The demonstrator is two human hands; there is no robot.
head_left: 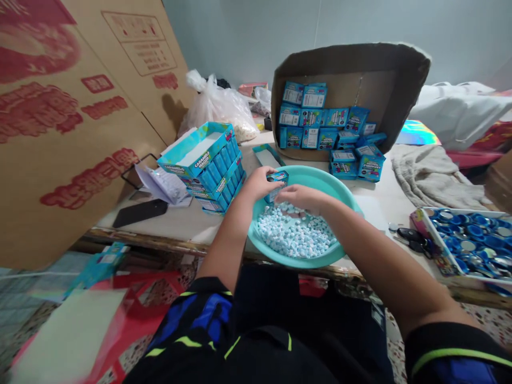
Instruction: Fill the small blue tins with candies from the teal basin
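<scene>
My left hand is closed round a small blue candy box, tilted over the left side of a turquoise basin. Many small pale blue and white candies lie loose in the basin. My right hand is close beside the box, above the candies, with its fingers curled together. What those fingers hold, if anything, is hidden. Left of the basin stands a stack of blue display trays filled with similar boxes.
A tilted carton behind the basin holds several blue boxes. An open tray lies nearby. To the right are a box of blue-and-silver caps, keys and a grey cloth. A phone and large carton are left.
</scene>
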